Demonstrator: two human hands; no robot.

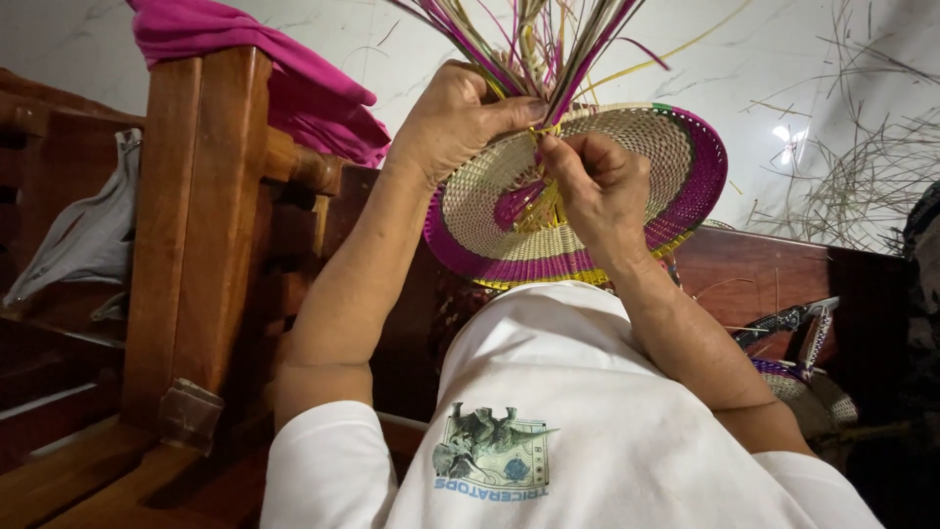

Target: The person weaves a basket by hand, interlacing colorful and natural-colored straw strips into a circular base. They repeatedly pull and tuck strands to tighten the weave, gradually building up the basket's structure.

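A round woven disc (676,157) of beige straw with magenta, yellow and green bands is held up in front of my white shirt. A bundle of loose coloured straw strands (548,39) sticks out from its rim. My left hand (455,122) grips the disc's edge, its thumb pressing the strands at their base. My right hand (597,186) lies on the disc's face and pinches a strand close to the left thumb. Both hands hide the disc's middle.
A wooden furniture frame (201,225) stands at the left with a pink cloth (294,88) draped over it and a pale cloth (88,235) beyond. Scissors (783,323) and another woven piece (788,377) lie at the right. Loose straw (862,186) litters the white floor.
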